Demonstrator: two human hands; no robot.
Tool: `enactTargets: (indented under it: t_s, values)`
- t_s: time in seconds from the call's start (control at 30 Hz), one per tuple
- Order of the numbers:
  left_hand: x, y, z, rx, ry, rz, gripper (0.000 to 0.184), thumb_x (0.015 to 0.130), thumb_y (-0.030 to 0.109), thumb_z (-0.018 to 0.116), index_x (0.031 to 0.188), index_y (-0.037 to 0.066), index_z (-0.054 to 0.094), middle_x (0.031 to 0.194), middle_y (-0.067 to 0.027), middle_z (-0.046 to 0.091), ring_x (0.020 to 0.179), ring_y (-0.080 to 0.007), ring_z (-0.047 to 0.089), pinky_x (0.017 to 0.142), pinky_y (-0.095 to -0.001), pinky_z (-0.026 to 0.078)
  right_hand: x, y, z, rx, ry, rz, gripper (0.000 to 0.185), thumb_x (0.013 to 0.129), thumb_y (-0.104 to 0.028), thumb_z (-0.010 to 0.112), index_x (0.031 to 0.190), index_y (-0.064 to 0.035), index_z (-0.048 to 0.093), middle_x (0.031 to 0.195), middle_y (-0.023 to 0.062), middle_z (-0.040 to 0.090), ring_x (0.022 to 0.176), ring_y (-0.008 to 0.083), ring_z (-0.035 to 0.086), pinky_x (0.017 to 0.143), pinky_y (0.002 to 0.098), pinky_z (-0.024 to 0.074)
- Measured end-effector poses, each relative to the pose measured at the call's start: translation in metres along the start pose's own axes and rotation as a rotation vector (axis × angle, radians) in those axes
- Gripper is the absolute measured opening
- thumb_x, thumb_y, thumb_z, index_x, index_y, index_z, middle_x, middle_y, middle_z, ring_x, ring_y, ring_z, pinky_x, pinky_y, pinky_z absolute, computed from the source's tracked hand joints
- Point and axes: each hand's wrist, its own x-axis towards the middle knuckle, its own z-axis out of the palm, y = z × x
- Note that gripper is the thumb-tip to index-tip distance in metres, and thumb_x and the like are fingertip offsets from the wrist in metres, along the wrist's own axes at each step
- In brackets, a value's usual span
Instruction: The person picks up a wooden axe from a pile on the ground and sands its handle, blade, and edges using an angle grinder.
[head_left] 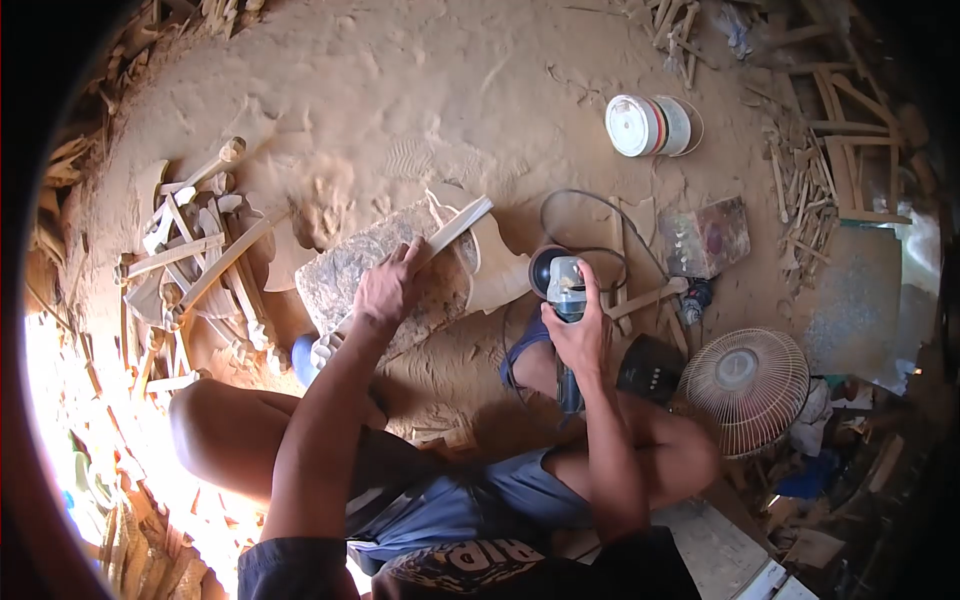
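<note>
My left hand (pixel 388 288) is closed around a long pale wooden leg (pixel 455 228). The leg lies slantwise over a rough, stained block (pixel 345 265), and its turned end shows near my left forearm. In my right hand (pixel 582 340) is an angle grinder (pixel 567 290), its round disc (pixel 545 268) facing left. The disc is to the right of the leg and apart from it. A flat, curved-edge wooden piece (pixel 495 268) sits between the block and the grinder.
At left is a pile of wooden legs and slats (pixel 205 265). A white bucket (pixel 650 126) lies farther off on the dusty ground. A fan (pixel 745 385) stands at right, below a stained board (pixel 705 238). A dark cord (pixel 585 192) loops behind the grinder.
</note>
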Motion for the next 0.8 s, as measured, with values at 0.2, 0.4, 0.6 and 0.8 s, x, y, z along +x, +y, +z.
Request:
enactTargets:
  t_s: [0.2, 0.4, 0.6, 0.8]
  values:
    - [0.001, -0.003, -0.003, -0.008, 0.015, 0.024, 0.052, 0.103, 0.035, 0.06, 0.151, 0.015, 0.051, 0.124, -0.0134, 0.068, 0.102, -0.0388, 0.072, 0.081, -0.0511, 0.06, -0.03, -0.025, 0.023, 0.044, -0.234, -0.309, 0.085, 0.082, -0.025, 0.082, 0.158, -0.0233, 0.044, 0.129, 0.0224, 0.072, 0.111, 0.045, 0.071, 0.092, 0.0516, 0.0587]
    - [0.0, -0.001, -0.004, -0.01, 0.011, 0.019, 0.05, 0.103, 0.032, 0.06, 0.149, 0.014, 0.052, 0.122, -0.0132, 0.068, 0.098, -0.038, 0.073, 0.079, -0.0506, 0.061, -0.018, -0.018, 0.016, 0.059, -0.15, -0.219, 0.085, 0.082, -0.022, 0.082, 0.158, -0.0226, 0.044, 0.131, 0.0247, 0.07, 0.112, 0.0448, 0.071, 0.093, 0.0511, 0.0586]
    - [0.0, 0.001, -0.006, -0.018, 0.056, 0.033, 0.049, 0.102, 0.031, 0.063, 0.148, 0.013, 0.055, 0.12, -0.0143, 0.069, 0.095, -0.0406, 0.072, 0.08, -0.0511, 0.06, 0.02, 0.003, 0.013, 0.036, 0.023, -0.089, 0.084, 0.08, -0.021, 0.083, 0.156, -0.0202, 0.046, 0.133, 0.0243, 0.069, 0.117, 0.044, 0.07, 0.097, 0.0492, 0.0571]
    - [0.0, -0.004, -0.001, -0.027, 0.033, 0.033, 0.051, 0.103, 0.032, 0.062, 0.149, 0.013, 0.052, 0.121, -0.0143, 0.068, 0.098, -0.0388, 0.073, 0.082, -0.0501, 0.061, -0.021, -0.026, 0.022, 0.002, -0.236, -0.165, 0.085, 0.081, -0.027, 0.082, 0.158, -0.0279, 0.045, 0.12, 0.0252, 0.073, 0.102, 0.0494, 0.071, 0.086, 0.0554, 0.0583]
